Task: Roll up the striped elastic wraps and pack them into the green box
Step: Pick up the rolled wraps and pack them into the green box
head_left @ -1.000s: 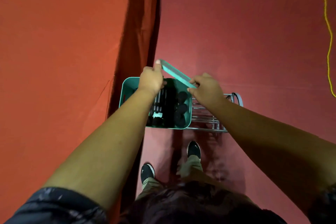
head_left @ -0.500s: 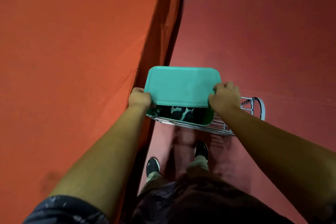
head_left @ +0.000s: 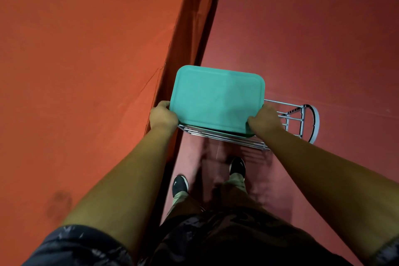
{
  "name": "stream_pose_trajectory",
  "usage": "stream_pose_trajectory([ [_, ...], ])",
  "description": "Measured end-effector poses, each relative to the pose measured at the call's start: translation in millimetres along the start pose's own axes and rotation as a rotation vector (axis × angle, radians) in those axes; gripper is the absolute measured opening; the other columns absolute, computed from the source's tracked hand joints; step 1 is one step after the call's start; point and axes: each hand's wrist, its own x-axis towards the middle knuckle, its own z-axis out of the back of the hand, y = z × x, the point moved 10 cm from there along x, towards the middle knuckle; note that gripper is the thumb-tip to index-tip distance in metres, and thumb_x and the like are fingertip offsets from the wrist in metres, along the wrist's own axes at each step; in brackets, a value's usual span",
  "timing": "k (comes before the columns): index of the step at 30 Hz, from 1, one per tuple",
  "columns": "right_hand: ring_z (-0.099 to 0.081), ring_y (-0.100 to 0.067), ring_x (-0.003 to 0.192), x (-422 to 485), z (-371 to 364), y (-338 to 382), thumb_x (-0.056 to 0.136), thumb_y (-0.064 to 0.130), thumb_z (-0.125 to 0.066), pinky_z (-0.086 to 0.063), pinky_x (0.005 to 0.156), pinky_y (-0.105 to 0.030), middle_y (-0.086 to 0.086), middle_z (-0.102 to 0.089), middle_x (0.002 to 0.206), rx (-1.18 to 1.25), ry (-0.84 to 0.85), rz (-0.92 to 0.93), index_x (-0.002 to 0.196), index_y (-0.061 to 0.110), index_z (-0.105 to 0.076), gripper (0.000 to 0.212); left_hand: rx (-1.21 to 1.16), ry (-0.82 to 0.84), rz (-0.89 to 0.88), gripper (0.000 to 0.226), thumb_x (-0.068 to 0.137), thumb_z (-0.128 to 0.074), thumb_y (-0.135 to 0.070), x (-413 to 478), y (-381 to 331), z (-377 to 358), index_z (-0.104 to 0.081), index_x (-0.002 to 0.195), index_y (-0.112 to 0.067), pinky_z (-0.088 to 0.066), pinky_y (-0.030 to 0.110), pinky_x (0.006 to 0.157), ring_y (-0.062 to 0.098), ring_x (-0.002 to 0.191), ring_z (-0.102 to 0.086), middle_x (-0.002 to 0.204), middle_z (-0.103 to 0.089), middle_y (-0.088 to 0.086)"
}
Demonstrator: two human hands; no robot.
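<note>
Green box sits on wire rack, lid covering it; left hand and right hand grip the lid's near corners.

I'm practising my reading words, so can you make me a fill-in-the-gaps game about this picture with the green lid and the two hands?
1. The left hand and the right hand both hold the green ____.
2. The lid lies on top of the ____, hiding what is inside.
3. The box sits on a rack made of metal ____.
4. Down on the floor you can see two black ____.

Missing words: lid, box, wire, shoes.
</note>
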Motion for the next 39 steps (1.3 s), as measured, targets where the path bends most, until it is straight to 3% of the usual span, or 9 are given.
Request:
stream_pose_trajectory([
  [3,-0.07,-0.04,0.101,-4,-3,0,0.083,0.019,-0.069,-0.058,0.079,-0.04,-0.024,-0.066,0.121,-0.018,0.007,-0.005,0.125,-0.005,-0.058,0.049,0.052,0.01,-0.002,0.058,0.085,-0.057,-0.013,8,13,-3,-0.065,0.14,-0.028,-0.055,0.043,0.105,0.034,0.115,-0.068,0.132,-0.068,0.016],
  [8,-0.066,-0.042,0.111,-7,-1,2,0.087,0.018,-0.069,-0.059,0.091,-0.047,-0.023,-0.06,0.131,-0.033,-0.012,0.0,0.134,-0.002,-0.051,0.053,0.043,-0.006,-0.062,0.045,0.091,-0.065,-0.01,9,2,-1,-0.064,0.136,-0.015,-0.048,0.032,0.081,0.03,0.097,-0.067,0.12,-0.073,0.015],
  [13,-0.063,-0.042,0.117,-9,-3,-5,0.094,0.016,-0.068,-0.054,0.091,-0.044,-0.023,-0.057,0.135,-0.05,-0.023,-0.042,0.137,-0.002,-0.044,0.053,0.028,-0.021,-0.039,0.035,0.094,-0.076,-0.01,18,12,-1,-0.063,0.126,-0.013,-0.049,0.033,0.082,0.031,0.1,-0.068,0.099,-0.067,0.005],
  [17,-0.059,-0.042,0.13,-13,-7,-6,0.098,0.022,-0.075,-0.05,0.102,-0.047,-0.021,-0.054,0.144,-0.063,-0.033,-0.026,0.145,0.002,-0.042,0.061,0.033,-0.03,-0.055,0.033,0.094,-0.076,-0.007,21,14,-2,-0.062,0.123,-0.014,-0.042,0.03,0.078,0.025,0.09,-0.061,0.085,-0.057,-0.005],
  [23,-0.063,-0.039,0.126,-12,-11,-17,0.096,0.023,-0.08,-0.053,0.103,-0.046,-0.016,-0.062,0.139,0.026,-0.04,-0.032,0.143,0.011,-0.047,0.059,0.073,-0.01,-0.073,0.035,0.094,-0.075,-0.008,21,17,-7,-0.058,0.124,-0.013,-0.042,0.031,0.079,0.027,0.094,-0.059,0.099,-0.061,0.004],
  [30,-0.064,-0.039,0.128,-16,-21,-22,0.102,0.02,-0.072,-0.051,0.101,-0.042,-0.016,-0.063,0.144,0.116,0.004,-0.023,0.156,0.016,-0.036,0.065,0.087,-0.004,-0.045,0.034,0.098,-0.068,-0.007,19,18,-13,-0.058,0.13,-0.008,-0.044,0.033,0.084,0.03,0.104,-0.061,0.11,-0.064,0.008],
  [34,-0.063,-0.038,0.13,-21,-23,-26,0.103,0.02,-0.071,-0.049,0.1,-0.037,-0.016,-0.062,0.146,0.181,0.008,-0.045,0.162,0.018,-0.029,0.072,0.09,0.059,0.015,0.02,0.089,-0.066,-0.007,24,21,-15,-0.075,0.106,-0.005,-0.059,0.04,0.085,0.037,0.102,-0.073,0.106,-0.077,0.015],
  [37,-0.066,-0.039,0.125,-25,-24,-22,0.098,0.023,-0.076,-0.054,0.105,-0.046,-0.016,-0.064,0.142,0.15,0.021,-0.05,0.159,0.018,-0.032,0.075,-0.025,0.101,0.069,0.01,0.076,-0.07,-0.006,30,32,-17,-0.068,0.083,-0.012,-0.064,0.041,0.084,0.032,0.089,-0.075,0.095,-0.077,0.012],
  [39,-0.071,-0.042,0.112,-24,-25,-28,0.089,0.029,-0.081,-0.06,0.098,-0.053,-0.017,-0.068,0.132,0.142,0.021,-0.075,0.15,0.018,-0.038,0.076,-0.119,0.122,0.084,0.019,0.067,-0.071,-0.011,41,46,-24,-0.066,0.085,-0.016,-0.066,0.047,0.088,0.032,0.091,-0.078,0.096,-0.079,0.011],
])
